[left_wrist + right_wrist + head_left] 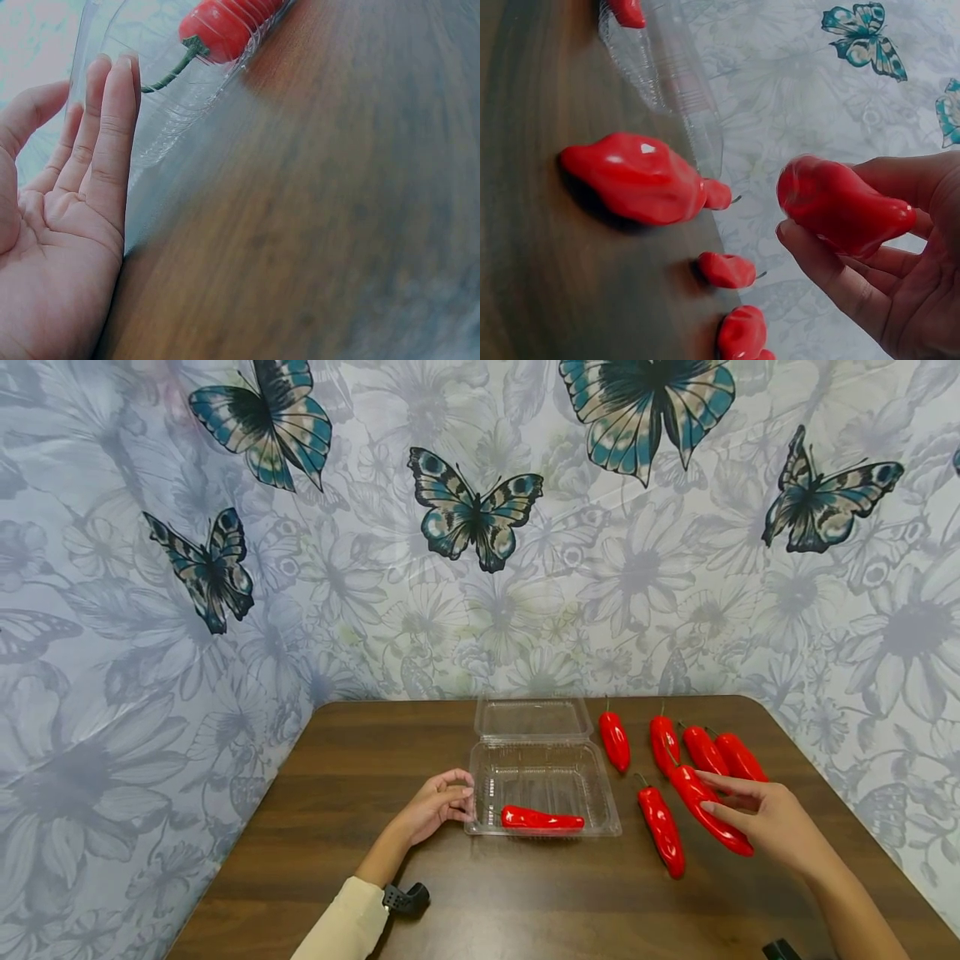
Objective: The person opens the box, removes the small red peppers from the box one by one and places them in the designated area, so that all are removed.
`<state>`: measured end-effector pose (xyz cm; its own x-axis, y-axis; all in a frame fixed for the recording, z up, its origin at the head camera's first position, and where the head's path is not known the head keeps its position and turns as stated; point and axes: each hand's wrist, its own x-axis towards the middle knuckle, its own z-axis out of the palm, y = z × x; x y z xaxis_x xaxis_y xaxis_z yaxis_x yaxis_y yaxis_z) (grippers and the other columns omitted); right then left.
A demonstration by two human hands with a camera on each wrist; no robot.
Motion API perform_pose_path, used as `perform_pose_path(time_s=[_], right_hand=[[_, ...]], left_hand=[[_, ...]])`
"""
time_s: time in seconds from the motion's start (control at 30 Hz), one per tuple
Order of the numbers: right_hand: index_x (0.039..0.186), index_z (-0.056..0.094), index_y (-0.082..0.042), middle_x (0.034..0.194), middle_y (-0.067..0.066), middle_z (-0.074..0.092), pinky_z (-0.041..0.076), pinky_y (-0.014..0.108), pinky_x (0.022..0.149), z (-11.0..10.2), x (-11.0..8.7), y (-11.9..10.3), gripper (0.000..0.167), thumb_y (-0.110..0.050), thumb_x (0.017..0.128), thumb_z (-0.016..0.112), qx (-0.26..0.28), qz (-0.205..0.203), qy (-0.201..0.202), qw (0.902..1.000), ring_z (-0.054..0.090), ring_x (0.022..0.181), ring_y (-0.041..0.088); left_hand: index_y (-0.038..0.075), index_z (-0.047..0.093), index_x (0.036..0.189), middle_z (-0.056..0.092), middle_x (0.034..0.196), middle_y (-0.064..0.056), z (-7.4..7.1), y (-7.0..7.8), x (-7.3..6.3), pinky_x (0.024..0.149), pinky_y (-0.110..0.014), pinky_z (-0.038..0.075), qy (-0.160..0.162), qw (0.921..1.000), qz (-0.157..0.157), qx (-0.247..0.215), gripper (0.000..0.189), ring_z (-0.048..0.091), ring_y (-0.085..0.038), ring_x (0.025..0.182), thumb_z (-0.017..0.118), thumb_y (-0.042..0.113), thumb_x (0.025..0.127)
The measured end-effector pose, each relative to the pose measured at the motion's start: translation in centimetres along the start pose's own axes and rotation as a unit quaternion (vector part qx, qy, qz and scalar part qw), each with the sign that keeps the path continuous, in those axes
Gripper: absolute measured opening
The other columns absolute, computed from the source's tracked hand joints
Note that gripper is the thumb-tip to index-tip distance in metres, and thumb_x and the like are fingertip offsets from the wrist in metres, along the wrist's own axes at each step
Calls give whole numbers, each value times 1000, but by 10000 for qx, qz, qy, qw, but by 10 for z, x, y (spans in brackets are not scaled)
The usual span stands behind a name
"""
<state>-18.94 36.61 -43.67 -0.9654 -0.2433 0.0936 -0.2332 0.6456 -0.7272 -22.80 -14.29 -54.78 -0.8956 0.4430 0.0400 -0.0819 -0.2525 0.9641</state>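
Note:
My right hand (780,822) pinches a red chili pepper (708,810) between thumb and fingers, above the table's right side. In the right wrist view this held pepper (836,206) hangs apart from the others. On the table to its left lies another red pepper (662,831). My left hand (438,806) holds the left rim of a clear plastic hinged container (543,768), its fingers nearly straight in the left wrist view. The container's lid (534,720) stands open toward the wall. Inside, along the near side, lies one red pepper (542,818) with its green stem toward my left hand.
Behind my right hand, red peppers (705,750) lie side by side. A single pepper (614,742) rests right of the container's lid. The brown wooden table (360,760) ends at a butterfly-patterned wall covering (450,635). A black band (407,900) circles the left wrist.

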Motion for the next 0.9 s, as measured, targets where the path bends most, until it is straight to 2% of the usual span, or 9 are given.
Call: perform_pose_path(time_s=[0.07, 0.13, 0.73, 0.9], right_hand=[[139, 62, -10, 127, 22, 67, 57, 23, 74, 1, -2, 4, 54, -36, 94, 74, 21, 31, -17, 10000, 65, 98, -2], [139, 62, -9, 127, 23, 67, 57, 23, 73, 2, -4, 8, 54, -35, 93, 74, 95, 59, -41, 9999, 63, 96, -6], [133, 67, -5, 113, 18, 72, 55, 24, 67, 14, -7, 38, 50, -29, 90, 79, -216, 118, 5, 9997, 67, 85, 4], [132, 66, -2, 117, 21, 71, 55, 22, 70, 16, -6, 44, 52, -29, 89, 79, -233, 205, -56, 9995, 69, 86, 5]], left_hand=[[3, 53, 114, 70, 81, -4, 1, 0, 0, 75, -34, 62, -11, 10000, -5, -15, 11, 70, -16, 73, 48, -1, 104], [2, 53, 114, 69, 81, -5, 1, 0, 0, 75, -34, 62, -28, 10000, 11, -16, 11, 70, -16, 73, 48, -1, 104], [6, 55, 112, 69, 82, -5, -1, -1, 0, 75, -34, 62, 40, 10000, -42, 14, 13, 70, -17, 74, 48, -2, 104], [1, 53, 115, 69, 83, -5, -1, -1, 0, 75, -34, 62, 2, 10000, 6, 30, 11, 70, -17, 76, 49, -1, 104]])
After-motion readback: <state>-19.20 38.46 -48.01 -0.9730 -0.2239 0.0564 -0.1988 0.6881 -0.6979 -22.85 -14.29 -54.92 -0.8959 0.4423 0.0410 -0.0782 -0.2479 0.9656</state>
